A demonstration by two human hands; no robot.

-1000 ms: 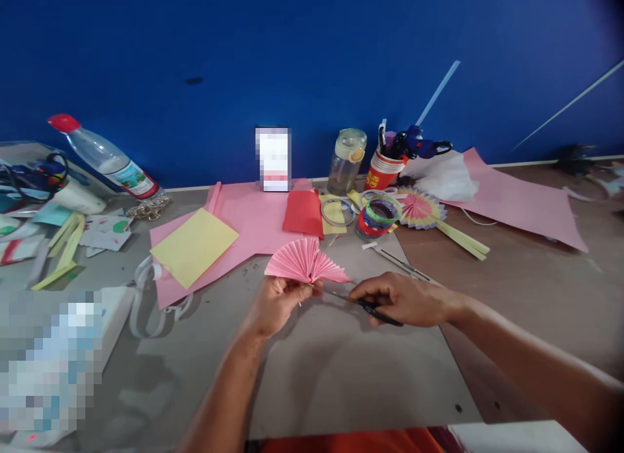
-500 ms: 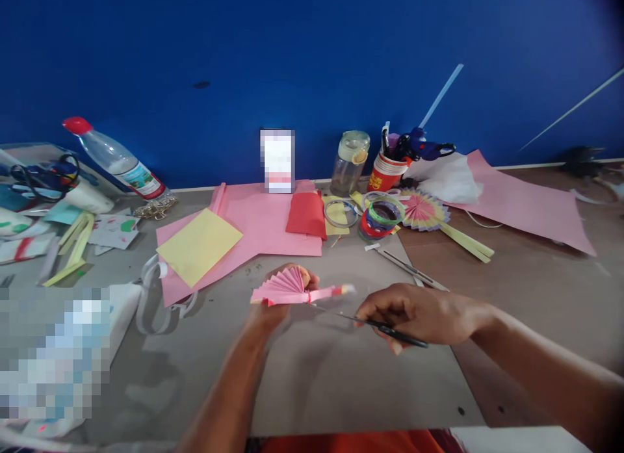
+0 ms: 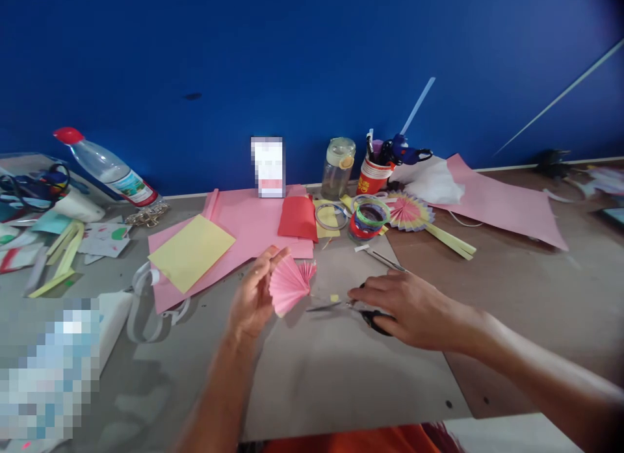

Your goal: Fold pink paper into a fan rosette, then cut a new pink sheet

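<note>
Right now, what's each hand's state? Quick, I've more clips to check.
Left hand: closed, holding the pink pleated paper.
Right hand: fingers at the handles of the scissors; can't tell whether its grip is closed.

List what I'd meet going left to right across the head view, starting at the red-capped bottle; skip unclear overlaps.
Red-capped bottle, yellow sheet, left hand, pink paper fan, scissors, right hand, pink sheet at far right.

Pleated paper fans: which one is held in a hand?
The pink pleated paper fan, in the left hand; the pink, yellow and purple pleated fan lies beyond the right hand.
</note>
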